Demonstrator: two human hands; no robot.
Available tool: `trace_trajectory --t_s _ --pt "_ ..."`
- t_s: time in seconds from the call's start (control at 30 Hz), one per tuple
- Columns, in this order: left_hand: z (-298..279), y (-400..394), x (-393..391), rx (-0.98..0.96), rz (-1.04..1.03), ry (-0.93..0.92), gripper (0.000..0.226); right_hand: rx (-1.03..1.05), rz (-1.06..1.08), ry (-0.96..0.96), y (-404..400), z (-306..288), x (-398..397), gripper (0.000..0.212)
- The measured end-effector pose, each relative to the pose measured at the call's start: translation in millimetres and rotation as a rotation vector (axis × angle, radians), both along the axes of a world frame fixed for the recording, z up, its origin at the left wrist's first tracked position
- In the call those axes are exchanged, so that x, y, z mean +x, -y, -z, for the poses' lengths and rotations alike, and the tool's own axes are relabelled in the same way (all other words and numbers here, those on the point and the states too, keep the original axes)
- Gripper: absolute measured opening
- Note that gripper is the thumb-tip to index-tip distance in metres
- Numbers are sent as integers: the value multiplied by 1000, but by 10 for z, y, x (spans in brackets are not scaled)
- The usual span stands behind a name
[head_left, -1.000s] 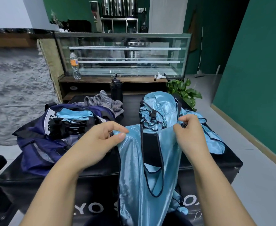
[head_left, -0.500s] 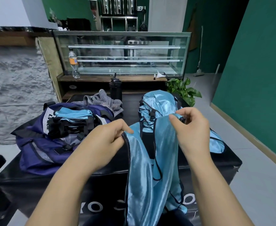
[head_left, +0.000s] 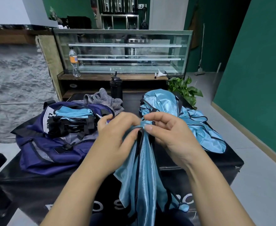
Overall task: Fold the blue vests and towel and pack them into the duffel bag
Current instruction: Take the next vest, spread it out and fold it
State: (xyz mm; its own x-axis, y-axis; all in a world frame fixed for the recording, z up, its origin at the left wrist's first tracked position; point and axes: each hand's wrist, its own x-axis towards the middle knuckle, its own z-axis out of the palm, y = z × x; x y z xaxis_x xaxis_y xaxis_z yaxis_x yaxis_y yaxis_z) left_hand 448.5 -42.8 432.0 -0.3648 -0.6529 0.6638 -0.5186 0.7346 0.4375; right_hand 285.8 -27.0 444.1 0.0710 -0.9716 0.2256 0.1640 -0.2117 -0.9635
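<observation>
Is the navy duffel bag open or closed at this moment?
Open. The duffel bag gapes at the top, and folded blue vests lie visible inside it.

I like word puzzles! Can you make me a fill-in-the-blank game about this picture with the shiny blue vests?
1. Both hands, left hand and right hand, hold one shiny ____ vest.
2. The folded vests lie inside the dark blue ____ bag.
3. The heap of unfolded vests sits to the ____ of the hands.
4. The grey towel lies just ____ the bag.

Missing words: blue; duffel; right; behind
</observation>
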Motion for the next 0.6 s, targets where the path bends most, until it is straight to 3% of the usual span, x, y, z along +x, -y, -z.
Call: trace_trajectory --t_s 0.27,0.43,0.6 --pt "68 -1 -24 4 -114 20 24 -14 92 -216 -17 -48 -55 13" --pt "84 9 -95 -16 -213 22 17 -43 34 -234 -59 -93 52 10" --pt "129 25 -111 40 -188 27 10 -87 89 -386 -28 -39 77 17"
